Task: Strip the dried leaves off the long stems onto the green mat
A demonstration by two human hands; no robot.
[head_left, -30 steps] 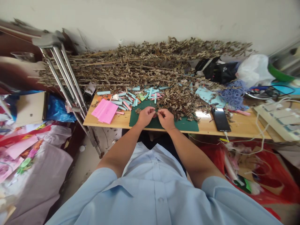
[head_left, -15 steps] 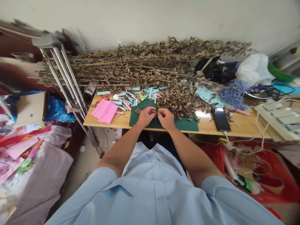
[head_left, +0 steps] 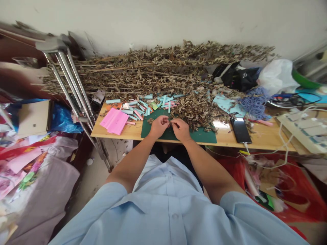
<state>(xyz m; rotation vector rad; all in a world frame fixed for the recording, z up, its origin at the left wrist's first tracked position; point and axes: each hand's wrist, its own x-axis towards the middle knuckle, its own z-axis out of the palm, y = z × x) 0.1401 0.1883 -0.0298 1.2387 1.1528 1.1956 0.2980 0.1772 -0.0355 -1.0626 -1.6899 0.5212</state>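
Note:
Over the green cutting mat (head_left: pixel 204 136), my left hand (head_left: pixel 159 126) and my right hand (head_left: pixel 181 129) meet fingertip to fingertip. Both are closed in a pinch. Whatever sits between the fingers is too small to make out. Just beyond my right hand spreads a heap of dry brown leaves (head_left: pixel 199 110), partly lying on the mat. Small blue and pink paper rolls (head_left: pixel 139 110) are scattered behind my left hand. A few leaf crumbs (head_left: pixel 150 120) lie on the mat beside my left fingers.
Pink paper sheets (head_left: pixel 114 120) lie at the left of the wooden table (head_left: pixel 133 133). Long dried plant stalks (head_left: pixel 153 73) fill the back. Metal crutches (head_left: pixel 73 85) lean at the left. On the right are a phone (head_left: pixel 240 130), blue cord (head_left: pixel 255 102) and a power strip (head_left: pixel 301 129).
My right hand has shifted very slightly left, bringing its fingertips closer to those of my left hand. Everything else looks the same.

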